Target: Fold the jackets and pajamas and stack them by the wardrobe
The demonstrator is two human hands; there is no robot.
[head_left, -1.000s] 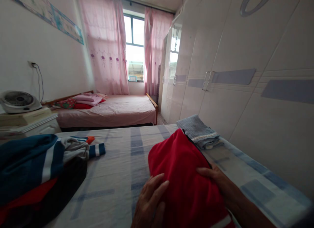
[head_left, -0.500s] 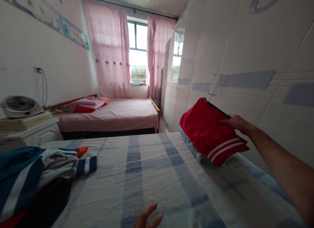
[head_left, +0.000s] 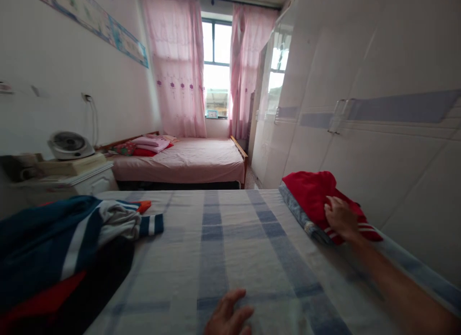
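Key relation: red garment (head_left: 309, 187) at the far right of the banded sheet (head_left: 180, 260), directly beneath the right hand (head_left: 340, 217) (clearly the nearer one); ahead and to the right of the left hand (head_left: 230, 318), well apart from that one. Long axis oblique, far left to near right, roughly along the sheet's right edge. Right hand: palm down on the fabric, fingers slightly bent; cannot tell whether gripping or merely pressing. Left hand: empty, fingers apart and loosely curled, partly cut off below. Materials: red fabric soft-looking, matt, rumpled on top, white stripes towards the near end. Beneath: grey-blue folded cloth (head_left: 293, 205), denim-like, probably stiffer. Sheet pale, thin, lightly creased. At left: limp heap of clothes (head_left: 46, 234), navy, grey, black, orange-red.
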